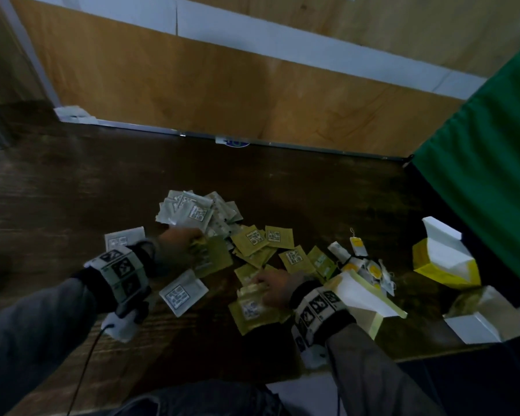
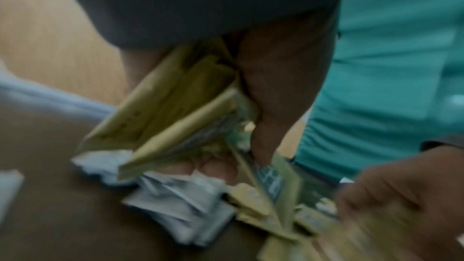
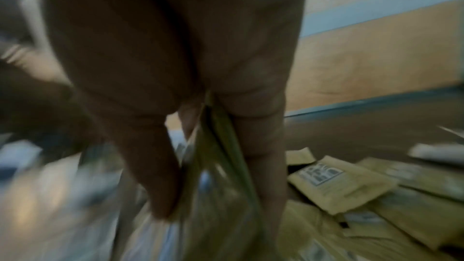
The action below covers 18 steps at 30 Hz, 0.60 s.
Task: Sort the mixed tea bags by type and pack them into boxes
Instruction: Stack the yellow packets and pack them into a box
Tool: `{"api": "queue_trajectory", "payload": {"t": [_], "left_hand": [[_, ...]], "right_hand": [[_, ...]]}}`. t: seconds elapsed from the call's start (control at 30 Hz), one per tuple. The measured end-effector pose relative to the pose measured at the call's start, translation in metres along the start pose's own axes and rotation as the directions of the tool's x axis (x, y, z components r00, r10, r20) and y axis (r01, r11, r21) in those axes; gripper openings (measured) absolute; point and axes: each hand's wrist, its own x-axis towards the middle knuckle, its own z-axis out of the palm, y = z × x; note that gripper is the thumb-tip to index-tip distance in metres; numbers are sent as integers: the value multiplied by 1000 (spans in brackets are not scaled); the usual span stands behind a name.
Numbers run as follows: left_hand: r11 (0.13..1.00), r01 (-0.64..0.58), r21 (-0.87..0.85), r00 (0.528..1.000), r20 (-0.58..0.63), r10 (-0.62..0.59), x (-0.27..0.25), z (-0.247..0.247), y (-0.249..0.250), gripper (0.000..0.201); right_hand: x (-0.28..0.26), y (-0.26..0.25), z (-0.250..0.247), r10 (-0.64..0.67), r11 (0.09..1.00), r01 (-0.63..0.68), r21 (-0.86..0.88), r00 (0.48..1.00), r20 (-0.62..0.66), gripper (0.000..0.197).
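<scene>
Your right hand (image 1: 275, 288) lies nearest you, fingers curled onto a small stack of green sachets (image 1: 249, 307) resting on the dark bench (image 1: 57, 190); the right wrist view, though blurred, shows thin green sachets (image 3: 220, 146) pinched between thumb and fingers. Left of that stack, a single white sachet (image 1: 183, 292) lies flat on the bench with its printed side up. Beyond the white sachet, your left hand (image 1: 177, 247) is clamped on a fanned bundle of green sachets (image 1: 213, 256), and the left wrist view confirms it: the thumb presses several yellow-green sachets (image 2: 175, 106) against the curled fingers. Farther from you than the stack, loose green sachets (image 1: 278, 237) lie scattered and overlapping. Beyond your left hand sits a heap of white sachets (image 1: 192, 211), and another white sachet (image 1: 123, 238) lies apart, left of your left wrist. Right of the stack, beside your right wrist, an open pale-yellow box (image 1: 364, 301) stands with its white flap raised, and small tagged tea bags (image 1: 373, 270) with yellow labels lie just behind it. Farther right of the stack are an open bright-yellow box (image 1: 442, 262) and another open box (image 1: 481, 316), next to a green cloth (image 1: 493, 160) at the bench's edge.
</scene>
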Motion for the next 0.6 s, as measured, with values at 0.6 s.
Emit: {"api": "queue_trajectory", "payload": {"t": [0.6], "left_hand": [[326,-246,-913,911,-102,401,-19,9,160,19]], "right_hand": [[-103,44,2,314,291,604,742,672,-671,28]]}}
